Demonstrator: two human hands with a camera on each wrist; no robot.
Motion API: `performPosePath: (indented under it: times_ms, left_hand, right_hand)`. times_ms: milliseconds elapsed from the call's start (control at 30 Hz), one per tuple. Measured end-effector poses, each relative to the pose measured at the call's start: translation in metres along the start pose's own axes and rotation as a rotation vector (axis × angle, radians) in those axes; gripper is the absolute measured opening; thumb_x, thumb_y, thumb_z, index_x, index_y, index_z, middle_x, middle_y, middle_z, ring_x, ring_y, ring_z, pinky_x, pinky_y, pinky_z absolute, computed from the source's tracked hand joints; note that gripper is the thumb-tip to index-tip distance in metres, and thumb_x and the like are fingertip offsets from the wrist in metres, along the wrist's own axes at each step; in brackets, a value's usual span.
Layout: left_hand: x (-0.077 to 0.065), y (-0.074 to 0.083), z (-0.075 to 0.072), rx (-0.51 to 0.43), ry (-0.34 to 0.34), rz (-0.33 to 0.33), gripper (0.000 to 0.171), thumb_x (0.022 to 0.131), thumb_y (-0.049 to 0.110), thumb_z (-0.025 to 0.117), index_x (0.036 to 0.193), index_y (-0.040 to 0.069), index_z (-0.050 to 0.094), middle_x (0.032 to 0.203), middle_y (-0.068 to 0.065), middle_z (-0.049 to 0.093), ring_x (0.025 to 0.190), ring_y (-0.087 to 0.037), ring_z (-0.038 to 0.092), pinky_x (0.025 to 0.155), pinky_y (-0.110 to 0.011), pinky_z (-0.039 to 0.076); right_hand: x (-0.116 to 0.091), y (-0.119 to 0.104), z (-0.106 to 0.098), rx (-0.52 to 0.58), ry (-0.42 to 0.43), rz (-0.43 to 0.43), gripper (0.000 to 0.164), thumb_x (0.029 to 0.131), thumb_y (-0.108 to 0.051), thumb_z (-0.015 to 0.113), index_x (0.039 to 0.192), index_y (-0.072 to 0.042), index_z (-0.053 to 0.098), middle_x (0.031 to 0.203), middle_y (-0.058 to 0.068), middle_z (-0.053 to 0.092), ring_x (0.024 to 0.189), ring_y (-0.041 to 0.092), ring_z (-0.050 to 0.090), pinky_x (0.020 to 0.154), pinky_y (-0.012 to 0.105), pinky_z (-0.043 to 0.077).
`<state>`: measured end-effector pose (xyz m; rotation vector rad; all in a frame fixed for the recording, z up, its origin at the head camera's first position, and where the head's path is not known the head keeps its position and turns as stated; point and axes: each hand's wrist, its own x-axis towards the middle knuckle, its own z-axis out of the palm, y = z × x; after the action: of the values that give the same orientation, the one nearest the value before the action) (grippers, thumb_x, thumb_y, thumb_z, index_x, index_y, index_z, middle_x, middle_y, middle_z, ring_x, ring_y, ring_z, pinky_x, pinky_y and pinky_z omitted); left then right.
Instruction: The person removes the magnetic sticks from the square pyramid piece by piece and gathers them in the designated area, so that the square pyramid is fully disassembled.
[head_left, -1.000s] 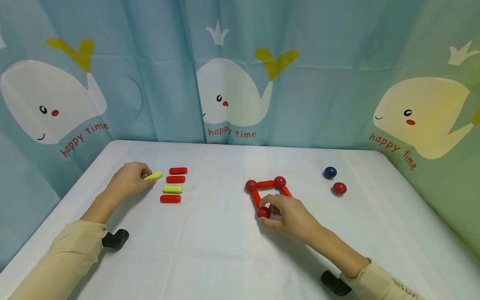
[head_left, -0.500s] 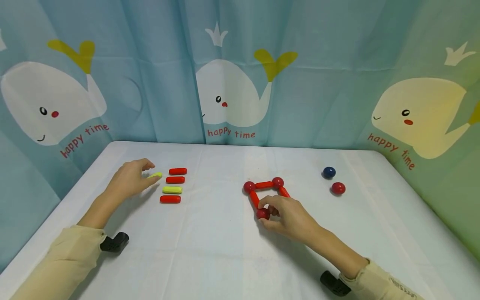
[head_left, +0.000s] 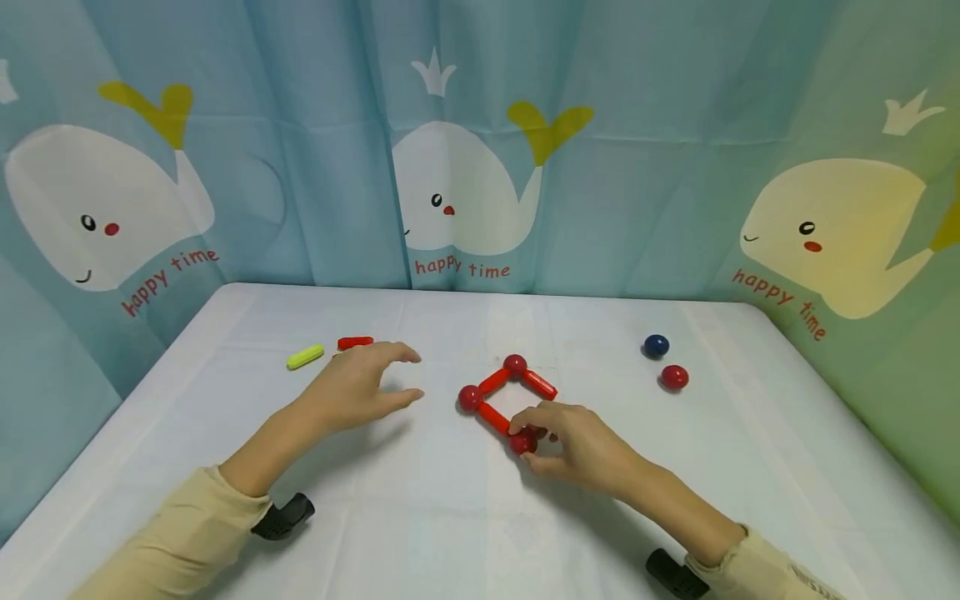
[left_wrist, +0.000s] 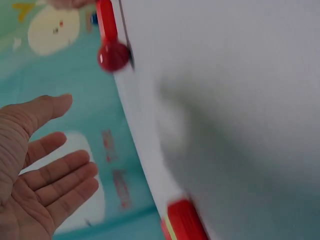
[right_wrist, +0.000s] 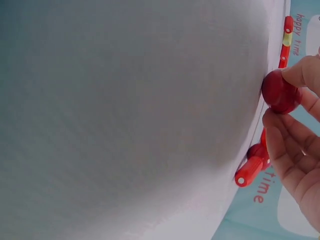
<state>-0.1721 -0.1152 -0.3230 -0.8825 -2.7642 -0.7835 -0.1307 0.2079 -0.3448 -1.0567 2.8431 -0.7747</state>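
Note:
My right hand [head_left: 577, 442] pinches a dark red ball [head_left: 522, 441] between thumb and fingers. From that ball a red rod [head_left: 494, 419] runs to a left ball [head_left: 470, 398], and a second red rod [head_left: 494, 382] joins it to a far ball [head_left: 515, 365]. A third red rod [head_left: 540, 385] sticks out from the far ball, its other end loose, with a pale dot on its tip in the right wrist view. My left hand [head_left: 360, 387], fingers spread and holding nothing, hovers left of this chain and hides some of the loose rods.
On the left of the white table [head_left: 420, 517] lie a yellow-green rod [head_left: 305, 357] and a red rod [head_left: 356, 342]. A navy ball [head_left: 656, 346] and another red ball [head_left: 674, 377] sit at the right. A whale-print curtain [head_left: 637, 208] hangs behind the table.
My left hand has let go of the yellow-green rod and moved right toward the chain. My right hand has turned the chain, swinging its far end leftward.

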Motion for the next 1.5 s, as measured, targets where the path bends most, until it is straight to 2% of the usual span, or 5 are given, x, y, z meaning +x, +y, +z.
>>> performPosePath:
  times_ms: [333, 500, 733, 1033, 1500]
  left_hand:
    - [0.010, 0.028, 0.029, -0.023, -0.153, 0.126, 0.043, 0.089, 0.027, 0.080, 0.125, 0.009, 0.067, 0.121, -0.007, 0.071, 0.112, -0.027, 0.067, 0.095, -0.045, 0.055]
    - [0.017, 0.039, 0.042, -0.025, -0.213, 0.174, 0.042, 0.088, 0.027, 0.081, 0.125, 0.009, 0.068, 0.112, -0.002, 0.071, 0.098, -0.018, 0.065, 0.089, -0.036, 0.056]
    - [0.025, 0.046, 0.051, 0.004, -0.256, 0.168, 0.042, 0.088, 0.028, 0.081, 0.124, 0.012, 0.069, 0.117, -0.003, 0.070, 0.096, -0.015, 0.059, 0.090, -0.036, 0.054]
    - [0.032, 0.043, 0.057, 0.030, -0.293, 0.203, 0.028, 0.090, 0.025, 0.079, 0.115, 0.014, 0.072, 0.138, -0.009, 0.063, 0.131, -0.024, 0.057, 0.106, -0.044, 0.048]
    - [0.035, 0.043, 0.062, 0.050, -0.323, 0.180, 0.016, 0.092, 0.023, 0.078, 0.104, 0.015, 0.073, 0.135, -0.005, 0.064, 0.114, -0.021, 0.064, 0.093, -0.041, 0.054]
  right_hand:
    - [-0.004, 0.000, 0.003, -0.010, -0.043, -0.051, 0.029, 0.084, -0.007, 0.081, 0.110, -0.017, 0.073, 0.099, -0.011, 0.070, 0.091, 0.007, 0.061, 0.081, 0.030, 0.056]
    - [-0.005, 0.001, 0.001, -0.022, -0.037, -0.085, 0.030, 0.084, -0.006, 0.081, 0.111, -0.018, 0.073, 0.100, -0.012, 0.070, 0.093, 0.008, 0.062, 0.083, 0.033, 0.056]
    - [-0.005, 0.002, -0.001, -0.014, -0.058, -0.093, 0.033, 0.084, -0.006, 0.082, 0.112, -0.021, 0.073, 0.105, -0.013, 0.071, 0.099, 0.009, 0.063, 0.089, 0.035, 0.056]
    - [-0.006, 0.008, -0.004, 0.013, -0.048, -0.114, 0.034, 0.083, -0.003, 0.082, 0.111, -0.020, 0.073, 0.109, -0.013, 0.071, 0.102, 0.009, 0.064, 0.092, 0.037, 0.055]
    - [-0.007, 0.009, -0.003, 0.031, -0.050, -0.035, 0.034, 0.083, -0.007, 0.084, 0.112, -0.020, 0.071, 0.107, -0.012, 0.071, 0.096, 0.010, 0.062, 0.086, 0.036, 0.056]
